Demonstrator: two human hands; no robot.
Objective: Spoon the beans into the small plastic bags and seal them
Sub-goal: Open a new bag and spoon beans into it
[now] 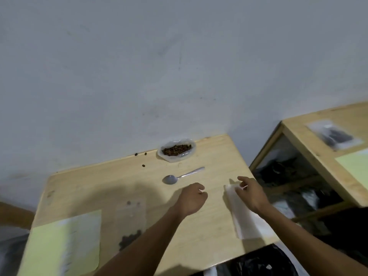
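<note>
- My right hand [251,193] is at the top end of a stack of empty bags [244,212] near the table's right edge; thumb and forefinger look pinched on the top bag's corner, the other fingers loosely spread.
- My left hand [192,199] hovers over the table [215,156] just left of the stack, fingers curled in with nothing in them that I can see.
- The spoon [180,176] lies flat just beyond my left hand, bowl to the left, handle angled up to the right.
- Farther back, by the wall, the open bag of beans [176,150] sits upright.
- Three loose beans [143,165] lie left of it near the wall.
- A filled bag [130,224] lies flat to the left of my left forearm, beans at its near end.
- A green sheet [65,244] covers the near left corner.
</note>
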